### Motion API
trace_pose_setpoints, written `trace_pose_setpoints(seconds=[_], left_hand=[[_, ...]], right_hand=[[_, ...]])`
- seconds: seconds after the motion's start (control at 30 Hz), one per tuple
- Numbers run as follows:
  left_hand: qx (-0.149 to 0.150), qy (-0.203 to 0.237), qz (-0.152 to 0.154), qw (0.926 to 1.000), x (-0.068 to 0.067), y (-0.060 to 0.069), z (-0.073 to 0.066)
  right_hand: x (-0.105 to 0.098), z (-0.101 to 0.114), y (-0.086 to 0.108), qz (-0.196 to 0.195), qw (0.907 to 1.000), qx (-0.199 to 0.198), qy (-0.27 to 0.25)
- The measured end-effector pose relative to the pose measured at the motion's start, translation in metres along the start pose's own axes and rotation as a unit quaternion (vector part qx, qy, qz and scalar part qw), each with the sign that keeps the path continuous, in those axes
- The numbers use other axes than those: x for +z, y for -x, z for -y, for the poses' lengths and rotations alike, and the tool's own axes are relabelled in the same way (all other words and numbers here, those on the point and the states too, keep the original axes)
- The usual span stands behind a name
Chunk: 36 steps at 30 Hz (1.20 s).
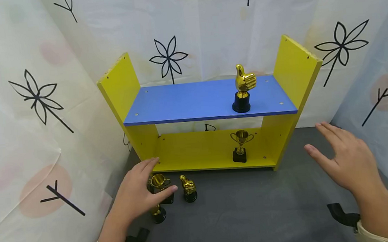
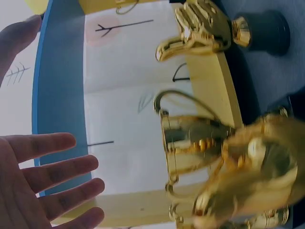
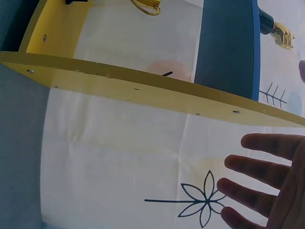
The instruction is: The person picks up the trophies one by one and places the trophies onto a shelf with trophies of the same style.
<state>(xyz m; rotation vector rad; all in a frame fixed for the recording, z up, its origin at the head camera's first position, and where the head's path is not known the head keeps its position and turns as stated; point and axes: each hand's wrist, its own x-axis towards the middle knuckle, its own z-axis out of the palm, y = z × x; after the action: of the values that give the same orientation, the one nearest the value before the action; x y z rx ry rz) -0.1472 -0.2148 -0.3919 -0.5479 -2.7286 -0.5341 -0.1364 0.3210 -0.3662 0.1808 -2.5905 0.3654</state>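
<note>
My left hand (image 1: 136, 193), fingers spread and holding nothing, hovers over a group of small trophies at the shelf's front left. Partly hidden under it are a gold two-handled trophy cup (image 1: 158, 181) and another trophy's round black base (image 1: 159, 214). Just right of that hand stands a thumbs-up trophy (image 1: 188, 187). A blurred gold trophy top (image 2: 267, 162) looms close in the left wrist view. Out beyond the shelf's right side, my right hand (image 1: 350, 156) is held in the air with straight fingers, touching nothing.
A yellow shelf unit with a blue upper board (image 1: 185, 102) faces me. One thumbs-up trophy (image 1: 245, 83) stands on that board, towards the right. Below it, a trophy cup (image 1: 241, 138) stands on the yellow lower board (image 1: 197, 152). Patterned white cloth (image 1: 206, 30) hangs behind and at both sides.
</note>
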Motion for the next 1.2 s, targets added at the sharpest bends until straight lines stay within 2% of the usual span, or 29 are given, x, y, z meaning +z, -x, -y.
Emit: trace_pose_setpoints(seconds=[0.47, 0.83, 1.03, 1.2], left_hand=[[0.0, 0.008, -0.03, 0.9995, 0.024, 0.003, -0.017], [0.018, 0.014, -0.058, 0.9981, 0.044, 0.001, -0.03], [0.032, 0.042, -0.096, 0.994, 0.053, 0.001, -0.038], [0.041, 0.07, -0.131, 0.9881, 0.059, 0.005, -0.042]], right_hand=[[0.005, 0.003, -0.002, -0.034, 0.9994, -0.007, -0.002], [0.006, 0.005, -0.002, -0.062, 0.998, -0.006, -0.004], [0.009, 0.006, -0.003, -0.082, 0.9966, -0.001, -0.009], [0.012, 0.009, -0.007, -0.105, 0.994, -0.015, -0.023]])
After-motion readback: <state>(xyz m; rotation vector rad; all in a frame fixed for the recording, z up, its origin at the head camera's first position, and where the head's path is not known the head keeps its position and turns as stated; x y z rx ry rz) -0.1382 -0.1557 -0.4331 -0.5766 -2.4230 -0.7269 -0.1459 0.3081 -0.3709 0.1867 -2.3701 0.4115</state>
